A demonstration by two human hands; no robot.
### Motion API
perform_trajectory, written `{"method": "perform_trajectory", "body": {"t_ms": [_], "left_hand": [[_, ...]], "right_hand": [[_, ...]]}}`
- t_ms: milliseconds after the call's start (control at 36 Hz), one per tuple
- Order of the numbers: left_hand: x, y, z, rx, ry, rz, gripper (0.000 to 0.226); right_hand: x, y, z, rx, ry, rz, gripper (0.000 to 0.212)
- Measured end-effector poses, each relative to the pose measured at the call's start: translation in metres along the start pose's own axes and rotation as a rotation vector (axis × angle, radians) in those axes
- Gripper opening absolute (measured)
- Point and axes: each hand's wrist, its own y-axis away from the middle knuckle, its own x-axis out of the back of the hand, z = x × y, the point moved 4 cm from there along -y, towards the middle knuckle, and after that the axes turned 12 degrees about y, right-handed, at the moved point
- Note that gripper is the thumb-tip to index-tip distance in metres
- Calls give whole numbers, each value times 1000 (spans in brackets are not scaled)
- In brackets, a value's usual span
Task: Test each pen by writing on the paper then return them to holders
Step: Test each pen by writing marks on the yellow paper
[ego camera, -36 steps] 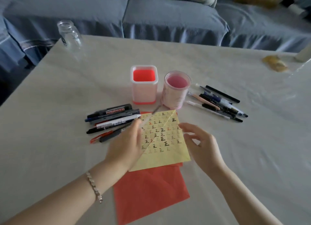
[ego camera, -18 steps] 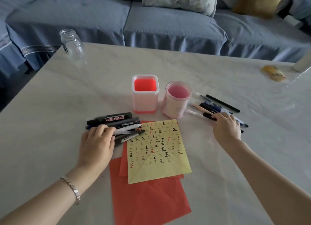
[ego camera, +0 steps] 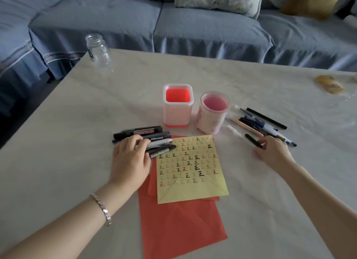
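Pinching the near end of a black pen, the fingers of the right hand are clamped on it right of centre, at the edge of the right pen pile; an end grip suits drawing one pen clear of its neighbours. The fingers of the left hand curl over the left marker pile, touching it; whether they grip a marker cannot be told. The yellow paper lies flat between the hands on red sheets, within reach of either. Its grid of marks is largely filled, so testing is judged well advanced. The square holder and round holder stand upright just beyond the paper; no pen shows in either, so returning is not yet done. At upper left a glass jar stands on the surface.
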Motion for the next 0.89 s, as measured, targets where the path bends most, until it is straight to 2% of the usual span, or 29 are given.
{"method": "perform_trajectory", "body": {"t_ms": [83, 167, 250, 306, 417, 500, 556, 639, 694, 806, 889], "left_hand": [[2, 1, 9, -28, 37, -11, 33], [4, 1, 21, -85, 131, -29, 37], [4, 2, 40, -207, 232, -90, 40], [3, 5, 53, -281, 272, -145, 38], [0, 12, 75, -381, 281, -253, 45], [-1, 17, 89, -478, 243, -272, 33], [-2, 20, 93, -509, 265, -294, 26], [-1, 22, 90, -451, 283, -329, 30], [3, 23, 87, -390, 330, -341, 30], [5, 27, 87, -318, 469, -336, 22], [5, 31, 95, -318, 517, -334, 25]], "right_hand": [[2, 11, -1, 51, -122, 71, 27], [13, 32, -13, 132, -140, 193, 26], [28, 64, -39, 312, -164, 300, 23], [34, 87, -58, 448, -161, 281, 22], [32, 131, -91, 742, -201, 60, 19], [29, 150, -102, 844, -147, 61, 19], [33, 154, -103, 836, -104, 102, 17], [43, 150, -95, 694, -128, 74, 11], [50, 144, -87, 546, -353, 35, 4], [50, 141, -78, 289, -1061, -117, 11], [39, 151, -89, 291, -1227, -285, 14]]}}
